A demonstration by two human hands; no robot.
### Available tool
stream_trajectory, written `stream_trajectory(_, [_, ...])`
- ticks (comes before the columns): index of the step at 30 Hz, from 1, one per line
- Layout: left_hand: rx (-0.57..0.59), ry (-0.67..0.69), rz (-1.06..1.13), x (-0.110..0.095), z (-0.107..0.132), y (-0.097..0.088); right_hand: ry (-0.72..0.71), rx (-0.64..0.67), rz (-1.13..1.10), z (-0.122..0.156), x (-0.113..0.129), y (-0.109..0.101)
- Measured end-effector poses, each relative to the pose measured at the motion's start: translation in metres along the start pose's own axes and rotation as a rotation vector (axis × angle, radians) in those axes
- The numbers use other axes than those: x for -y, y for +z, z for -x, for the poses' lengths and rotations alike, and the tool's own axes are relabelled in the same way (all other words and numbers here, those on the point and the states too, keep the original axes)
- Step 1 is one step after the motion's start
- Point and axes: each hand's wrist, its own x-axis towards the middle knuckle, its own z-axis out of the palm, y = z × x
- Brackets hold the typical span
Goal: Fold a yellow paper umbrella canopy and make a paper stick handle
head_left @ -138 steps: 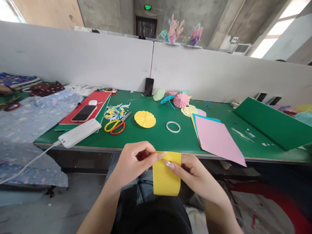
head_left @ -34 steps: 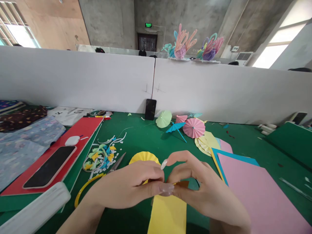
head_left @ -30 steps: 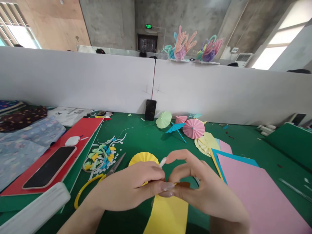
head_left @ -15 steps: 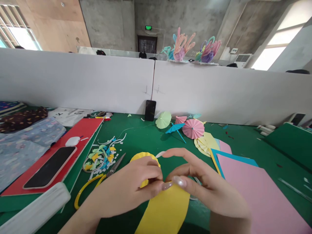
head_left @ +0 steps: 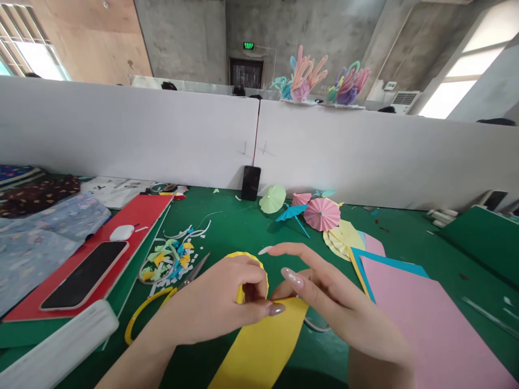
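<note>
A yellow paper strip point(head_left: 261, 346) slants down from between my hands toward the near table edge. Its upper end is finely pleated, and the ridged edge curves up behind my left fingers. My left hand point(head_left: 233, 302) pinches the paper between thumb and curled fingers. My right hand point(head_left: 324, 294) is at the strip's right corner, thumb lifted off the paper and index finger stretched left. Its other fingers are partly hidden behind the paper's top edge. Left of my left hand lie scissors with yellow handles point(head_left: 133, 319), their blades pointing away.
Small paper umbrellas, including a pink one point(head_left: 322, 214) and a blue one point(head_left: 292, 212), stand toward the white partition point(head_left: 162, 140). Pink sheets point(head_left: 425, 324) lie on the right. A phone point(head_left: 85, 275) rests on a red board at left, beside paper scraps point(head_left: 174, 256).
My right thumb has lifted off the paper and opened away from the left thumb. The strip's lower end has swung a little to the left.
</note>
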Motion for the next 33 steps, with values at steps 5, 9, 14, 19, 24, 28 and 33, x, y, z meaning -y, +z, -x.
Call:
stream_trajectory(5, [0.003,-0.055,-0.011,0.0,-0.001,0.0,-0.013,0.005,-0.002,0.0,0.001,0.002])
stream_trajectory(9, [0.007,-0.049,-0.007,-0.001,-0.003,-0.001,0.031,0.021,0.051,-0.002,0.001,0.004])
stream_trajectory(14, [-0.02,-0.023,-0.035,-0.001,-0.002,-0.003,0.109,-0.012,0.089,-0.01,-0.002,0.005])
stream_trajectory(19, [-0.055,-0.014,-0.073,0.003,0.0,-0.005,0.12,0.009,0.134,-0.015,-0.003,0.002])
stream_trajectory(24, [-0.043,0.001,-0.104,0.005,0.001,-0.008,0.059,0.068,0.299,-0.015,-0.003,0.003])
stream_trajectory(28, [-0.038,0.011,-0.111,0.004,0.002,-0.009,0.034,0.059,0.342,-0.015,-0.004,0.007])
stream_trajectory(33, [-0.04,0.016,-0.118,0.005,0.003,-0.011,0.028,0.023,0.367,-0.016,-0.005,0.009])
